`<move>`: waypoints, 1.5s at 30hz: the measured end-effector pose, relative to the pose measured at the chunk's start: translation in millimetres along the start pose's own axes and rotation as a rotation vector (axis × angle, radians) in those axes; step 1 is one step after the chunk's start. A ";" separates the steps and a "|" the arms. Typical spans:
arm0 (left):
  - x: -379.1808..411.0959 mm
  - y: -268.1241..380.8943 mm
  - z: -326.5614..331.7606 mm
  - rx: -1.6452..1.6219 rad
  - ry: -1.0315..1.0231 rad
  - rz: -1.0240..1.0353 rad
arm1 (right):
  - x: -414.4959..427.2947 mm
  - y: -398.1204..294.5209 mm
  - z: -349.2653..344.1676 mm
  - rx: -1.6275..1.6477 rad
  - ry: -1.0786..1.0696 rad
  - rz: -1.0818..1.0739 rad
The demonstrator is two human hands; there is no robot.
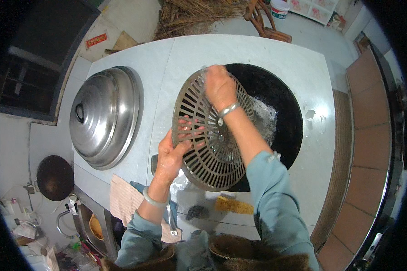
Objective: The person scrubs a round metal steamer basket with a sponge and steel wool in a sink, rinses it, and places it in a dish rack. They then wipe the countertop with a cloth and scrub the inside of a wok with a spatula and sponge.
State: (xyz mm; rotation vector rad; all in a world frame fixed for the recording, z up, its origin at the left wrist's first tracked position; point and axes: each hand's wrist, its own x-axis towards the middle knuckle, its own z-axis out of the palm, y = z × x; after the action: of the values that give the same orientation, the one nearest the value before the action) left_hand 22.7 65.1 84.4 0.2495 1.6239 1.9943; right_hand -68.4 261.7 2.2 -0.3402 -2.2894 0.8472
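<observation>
A round slotted rack, possibly a steamer tray, is tilted over the large black wok set into the tiled stovetop. My left hand grips the rack's left rim, its fingers showing through the slots from behind. At the upper rim, my right hand is curled against the rack's inner face. A blurred, pale greyish bit shows by those fingers; I cannot tell what it is. Wet drops shine on the rack, and foamy water lies in the wok.
A domed steel lid rests on the stovetop at left. Nearer me are a yellow sponge, a dark pad or patch, a pinkish cloth and a metal handle. A sink stands lower left.
</observation>
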 end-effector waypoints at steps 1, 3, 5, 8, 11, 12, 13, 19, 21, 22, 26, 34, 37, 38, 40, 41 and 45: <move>-2.0 1.3 0.5 0.019 -0.007 0.013 | 11.7 15.9 -1.1 -0.039 -0.008 0.072; -2.7 3.1 8.5 0.044 -0.042 0.037 | 15.7 70.8 -1.2 -0.129 -0.089 0.163; -0.9 2.7 4.8 0.025 -0.011 0.028 | -10.3 115.4 -1.8 -0.284 -0.168 0.299; -1.0 -1.4 -6.4 -0.014 0.072 -0.002 | -79.4 155.8 -21.0 -0.525 -0.297 0.323; 3.2 -1.9 -14.9 0.057 0.114 -0.003 | -133.5 158.8 -33.8 -0.637 -0.764 0.187; 7.1 0.8 -15.7 0.032 0.138 -0.020 | -136.9 162.0 -40.9 -0.452 -0.789 0.298; 10.2 4.0 -14.9 0.030 0.148 -0.067 | -139.0 165.4 -47.3 -0.266 -0.808 0.407; 19.3 10.3 -9.2 0.002 0.144 -0.120 | -99.0 36.3 -97.5 0.336 -0.525 0.415; 18.3 16.0 3.2 0.018 0.120 -0.082 | -86.5 -16.2 -102.2 0.506 -0.436 0.317; 17.0 16.4 5.0 0.051 0.103 -0.070 | -78.1 -46.3 -105.4 0.511 -0.340 0.142; 11.0 7.2 7.8 0.323 0.058 -0.011 | -58.3 -101.1 -84.9 0.352 -0.082 -0.298; -16.9 11.8 25.8 0.174 -0.273 0.104 | 49.2 36.3 -66.6 -0.004 -0.010 0.256; -26.0 3.1 6.3 0.031 -0.159 0.102 | 22.7 120.9 -57.9 -0.225 -0.158 0.489; -29.3 -0.5 -4.1 0.027 0.004 0.053 | 4.9 134.0 -54.1 -0.239 -0.201 0.582; -29.7 -4.5 -19.5 -0.082 0.098 0.071 | -53.1 162.8 -49.2 -0.416 -0.204 0.519; -28.8 -4.1 -24.7 -0.105 0.135 0.064 | -85.3 178.0 -44.0 -0.562 -0.161 0.350; -24.9 -3.6 -42.6 -0.112 0.213 0.115 | -150.2 172.6 -40.6 -0.325 -0.630 0.253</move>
State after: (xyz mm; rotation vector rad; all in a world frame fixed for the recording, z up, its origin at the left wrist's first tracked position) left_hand 24.4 16.5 75.1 0.0926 1.6504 2.2571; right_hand 72.9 345.0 -162.4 -0.5801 -3.0335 0.7754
